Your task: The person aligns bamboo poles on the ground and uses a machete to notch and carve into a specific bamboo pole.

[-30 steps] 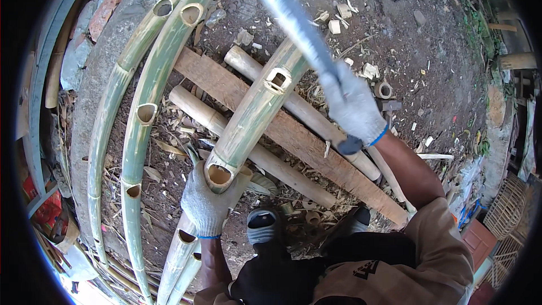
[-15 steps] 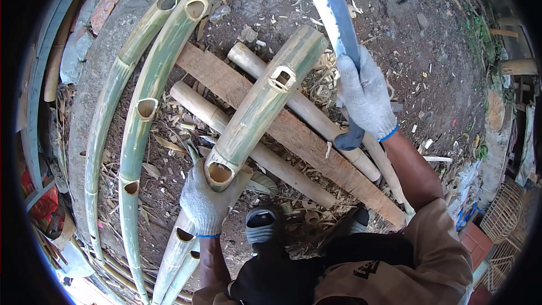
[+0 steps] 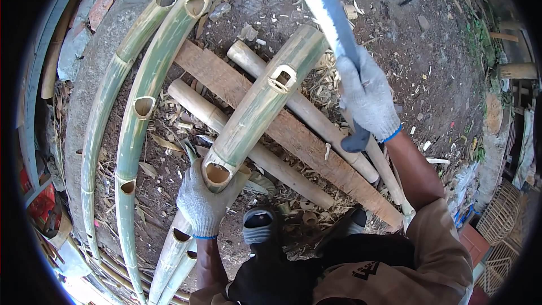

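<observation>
My right hand (image 3: pixel 368 93), in a white knit glove with a blue cuff, is wrapped round the dark handle of a machete (image 3: pixel 323 11). The long blade points up and away, its tip beyond the upper edge of view. A thick green bamboo pole (image 3: pixel 257 104) lies slantwise in front of me, with a squarish hole (image 3: pixel 283 78) in its upper part and a rounder one (image 3: pixel 217 174) lower down. Around the pole beside that lower hole closes my gloved left hand (image 3: pixel 204 200); some of its fingers are hidden. The machete is apart from the pole, to its right.
Under the pole lie a rough wooden plank (image 3: pixel 316 152) and pale bamboo lengths (image 3: pixel 288 175). Long holed bamboo poles (image 3: pixel 132 152) stretch along the left. Shavings (image 3: pixel 324 79) litter the dirt. Woven baskets (image 3: pixel 499 214) stand at the far right, stones (image 3: pixel 104 5) at upper left.
The machete has tilted slightly, its blade swinging left and its handle end shifting right. My left hand keeps its hold on the bamboo pole, which has hardly moved.
</observation>
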The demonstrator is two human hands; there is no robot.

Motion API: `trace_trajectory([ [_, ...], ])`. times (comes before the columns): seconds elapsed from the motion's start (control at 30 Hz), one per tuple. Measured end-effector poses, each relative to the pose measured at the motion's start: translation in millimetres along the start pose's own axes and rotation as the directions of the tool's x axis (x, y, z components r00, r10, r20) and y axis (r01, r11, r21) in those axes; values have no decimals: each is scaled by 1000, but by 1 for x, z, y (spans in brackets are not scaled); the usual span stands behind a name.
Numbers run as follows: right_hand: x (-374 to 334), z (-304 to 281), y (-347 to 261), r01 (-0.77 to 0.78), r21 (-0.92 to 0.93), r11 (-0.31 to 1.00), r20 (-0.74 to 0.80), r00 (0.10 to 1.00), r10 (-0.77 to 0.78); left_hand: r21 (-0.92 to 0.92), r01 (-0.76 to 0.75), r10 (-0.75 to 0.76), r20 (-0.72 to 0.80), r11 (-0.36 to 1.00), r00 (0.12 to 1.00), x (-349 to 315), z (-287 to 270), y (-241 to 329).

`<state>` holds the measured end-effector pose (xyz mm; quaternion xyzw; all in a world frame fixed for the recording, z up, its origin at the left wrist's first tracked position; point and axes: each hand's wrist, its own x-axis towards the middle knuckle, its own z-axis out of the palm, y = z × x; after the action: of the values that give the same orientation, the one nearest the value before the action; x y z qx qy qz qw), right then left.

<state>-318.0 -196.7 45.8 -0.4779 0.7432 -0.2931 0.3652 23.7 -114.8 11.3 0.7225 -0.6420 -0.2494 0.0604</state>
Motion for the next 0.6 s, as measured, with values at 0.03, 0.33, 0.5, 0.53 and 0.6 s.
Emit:
trace_trajectory([
  [0.03,-2,5,3,54,56,997,-58,997,-50,-9,14,-14,17,1000,1000,-2,-2,0],
  [0.33,-6,9,8,23,78,997,-4,1000,-23,-6,-65,64,-74,998,995,1,3,-3],
  [0.5,2,-1,8,121,-204,971,169,982,-87,1,15,-15,33,1000,999,1,-2,2],
  [0.53,2,1,3,118,-40,992,27,993,-117,11,26,-26,33,1000,999,-3,-6,-1],
  [0.6,-7,10,9,94,-328,940,282,959,2,29,0,-1,22,1000,1000,1,1,-3],
])
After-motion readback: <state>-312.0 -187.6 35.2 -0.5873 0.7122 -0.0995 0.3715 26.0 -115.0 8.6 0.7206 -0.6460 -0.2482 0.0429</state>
